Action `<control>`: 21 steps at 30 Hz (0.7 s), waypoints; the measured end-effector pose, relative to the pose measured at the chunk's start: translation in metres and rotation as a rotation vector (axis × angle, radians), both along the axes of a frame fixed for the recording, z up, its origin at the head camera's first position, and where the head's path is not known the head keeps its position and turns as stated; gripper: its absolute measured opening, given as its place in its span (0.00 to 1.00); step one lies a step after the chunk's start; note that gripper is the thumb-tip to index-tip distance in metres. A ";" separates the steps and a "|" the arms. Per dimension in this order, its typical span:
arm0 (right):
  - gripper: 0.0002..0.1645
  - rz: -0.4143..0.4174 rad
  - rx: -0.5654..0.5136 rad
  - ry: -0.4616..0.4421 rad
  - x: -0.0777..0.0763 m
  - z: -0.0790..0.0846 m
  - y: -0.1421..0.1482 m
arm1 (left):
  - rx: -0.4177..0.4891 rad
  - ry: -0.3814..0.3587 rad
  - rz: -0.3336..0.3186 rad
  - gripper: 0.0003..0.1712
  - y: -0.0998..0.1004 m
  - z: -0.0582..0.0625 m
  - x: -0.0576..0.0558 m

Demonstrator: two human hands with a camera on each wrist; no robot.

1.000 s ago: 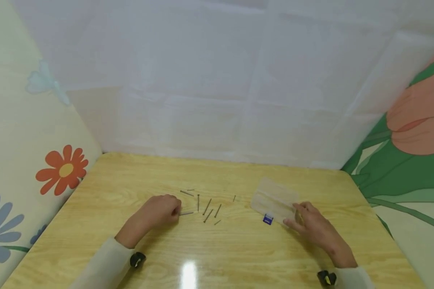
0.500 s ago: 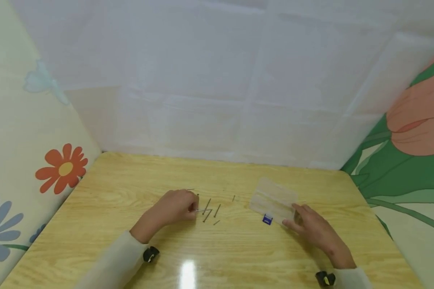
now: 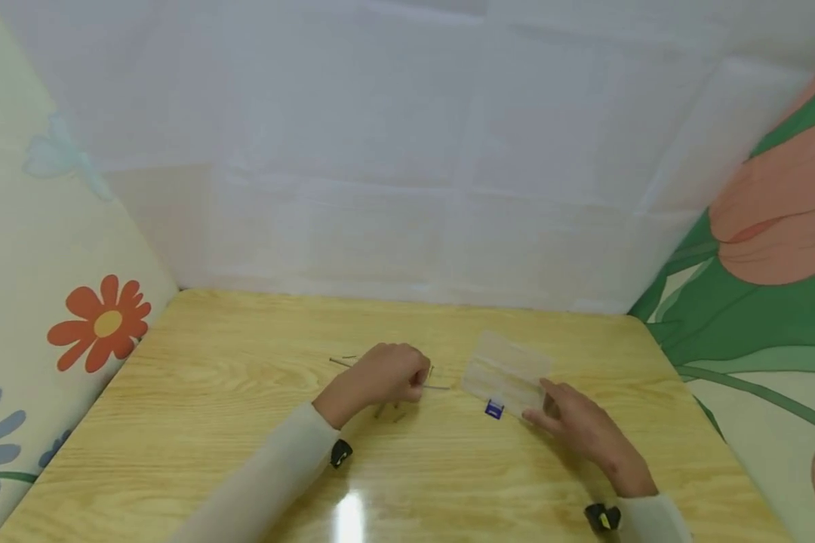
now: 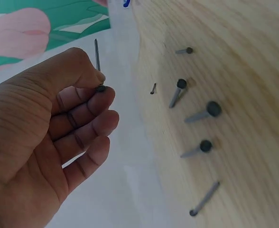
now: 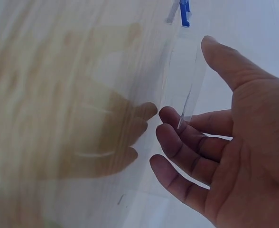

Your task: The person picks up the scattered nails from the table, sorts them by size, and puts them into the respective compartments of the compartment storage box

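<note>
My left hand (image 3: 390,373) pinches a grey nail (image 4: 97,57) between thumb and index finger, its head at the fingertips. The other fingers curl loosely. In the head view that nail points right, toward a flat clear plastic box (image 3: 505,369) with a blue latch (image 3: 494,409). Several loose nails (image 4: 213,109) of different sizes lie on the table, some hidden under the left hand and forearm in the head view. At the box's right edge is my right hand (image 3: 580,422), thumb and fingers spread and loosely bent, fingertips right against the clear plastic edge (image 5: 182,76).
The light wood table (image 3: 244,324) ends at a white sheet (image 3: 380,151) behind it. Flower-printed panels (image 3: 774,226) stand at both sides. A black camera (image 3: 340,453) sits on the left wrist, another (image 3: 602,517) on the right.
My left hand has moved right across the scattered nails, carrying its pinched nail closer to the box. The right hand stays at the box's edge. The head view has shifted slightly.
</note>
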State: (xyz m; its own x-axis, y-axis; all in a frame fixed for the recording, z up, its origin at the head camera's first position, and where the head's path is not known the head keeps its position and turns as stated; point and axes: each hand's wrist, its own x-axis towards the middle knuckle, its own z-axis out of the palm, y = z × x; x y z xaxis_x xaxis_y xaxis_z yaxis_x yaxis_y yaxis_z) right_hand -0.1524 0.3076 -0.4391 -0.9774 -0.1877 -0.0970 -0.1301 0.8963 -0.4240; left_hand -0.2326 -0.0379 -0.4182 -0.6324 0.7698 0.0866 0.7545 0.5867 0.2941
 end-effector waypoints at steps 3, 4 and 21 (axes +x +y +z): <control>0.51 0.010 0.011 0.018 0.000 -0.001 0.000 | 0.003 -0.001 -0.020 0.16 0.015 -0.004 -0.010; 0.51 0.011 0.014 0.021 -0.001 -0.001 0.000 | 0.006 -0.003 -0.030 0.16 0.020 -0.005 -0.013; 0.45 0.038 0.013 0.071 -0.002 -0.004 0.002 | -0.011 -0.035 -0.119 0.17 0.087 -0.011 -0.054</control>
